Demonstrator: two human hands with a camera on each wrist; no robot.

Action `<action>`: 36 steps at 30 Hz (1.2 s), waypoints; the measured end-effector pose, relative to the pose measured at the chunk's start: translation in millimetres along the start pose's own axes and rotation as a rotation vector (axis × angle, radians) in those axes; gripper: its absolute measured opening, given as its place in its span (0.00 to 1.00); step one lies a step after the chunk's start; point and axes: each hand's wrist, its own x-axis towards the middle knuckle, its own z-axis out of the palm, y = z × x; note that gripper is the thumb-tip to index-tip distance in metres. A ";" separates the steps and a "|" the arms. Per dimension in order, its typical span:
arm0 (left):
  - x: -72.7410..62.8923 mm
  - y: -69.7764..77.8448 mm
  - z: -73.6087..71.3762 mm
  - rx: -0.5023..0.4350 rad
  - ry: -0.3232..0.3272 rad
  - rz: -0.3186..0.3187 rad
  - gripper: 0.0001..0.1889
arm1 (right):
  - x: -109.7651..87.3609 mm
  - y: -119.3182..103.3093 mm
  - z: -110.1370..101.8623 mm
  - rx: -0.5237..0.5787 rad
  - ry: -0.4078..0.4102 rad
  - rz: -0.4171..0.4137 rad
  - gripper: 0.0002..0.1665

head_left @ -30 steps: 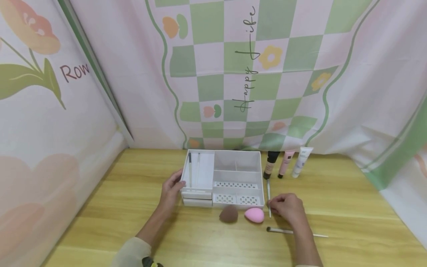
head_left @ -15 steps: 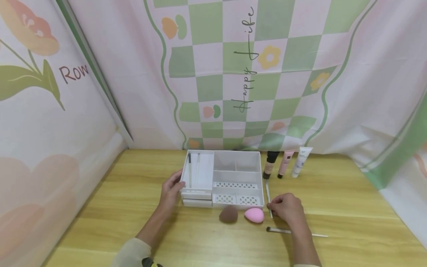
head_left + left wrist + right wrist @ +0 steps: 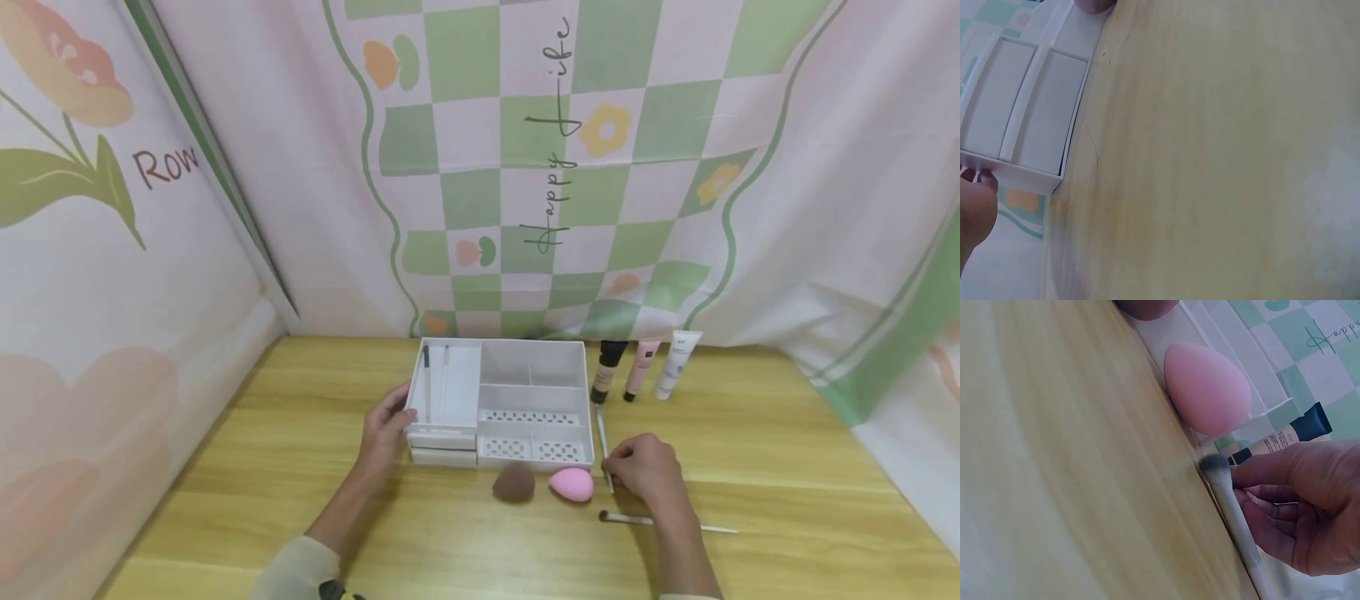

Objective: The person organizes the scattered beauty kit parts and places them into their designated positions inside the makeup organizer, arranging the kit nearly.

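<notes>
A white makeup organizer (image 3: 533,405) stands at the back of the table. My left hand (image 3: 384,429) grips its left side, thumb at the rim; fingertips show against that wall in the left wrist view. Two slim brushes (image 3: 427,383) lie in its left tray. Beside the organizer's right side, my right hand (image 3: 643,468) pinches a slim white makeup brush (image 3: 602,429) near its front end. Another makeup brush (image 3: 1235,512), grey-bristled, lies in front of that hand and partly under the forearm in the head view. The held brush is hidden in the right wrist view.
A brown makeup sponge (image 3: 514,482) and a pink makeup sponge (image 3: 572,484) sit before the organizer. Behind my right hand stand a black-and-beige tube (image 3: 608,371), a pink tube (image 3: 642,370) and a white tube (image 3: 678,365). Patterned fabric (image 3: 540,283) hangs behind.
The pinched brush has turned slightly, its far end leftward and its near end rightward. My right hand has barely shifted; my left hand keeps its grip on the organizer.
</notes>
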 end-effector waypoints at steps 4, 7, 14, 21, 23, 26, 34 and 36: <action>-2.0 0.4 0.1 0.017 0.012 -0.008 0.28 | -0.1 -2.2 0.7 -0.003 -0.015 0.030 0.11; -2.4 0.3 -0.1 0.009 0.019 -0.019 0.28 | -0.6 -3.9 2.2 -0.005 -0.017 0.043 0.12; -2.2 -0.5 0.3 -0.015 0.016 -0.027 0.28 | -2.6 -4.7 6.5 -0.052 0.031 0.019 0.11; -1.3 -0.2 1.2 -0.027 0.008 -0.031 0.28 | -3.2 -4.6 7.4 -0.072 0.033 0.011 0.13; -1.3 0.1 1.4 -0.027 0.006 -0.028 0.28 | -3.2 -4.8 6.7 -0.073 0.030 0.010 0.13; -1.2 0.1 1.3 -0.030 -0.005 -0.016 0.28 | -3.2 -5.0 5.4 -0.066 0.020 0.016 0.13; -1.7 1.4 -0.1 -0.033 -0.047 -0.017 0.30 | -2.6 -4.6 1.3 -0.031 -0.024 0.037 0.13; -1.4 2.1 -0.8 -0.031 -0.064 -0.016 0.30 | -1.5 -2.9 0.2 -0.021 -0.034 0.033 0.13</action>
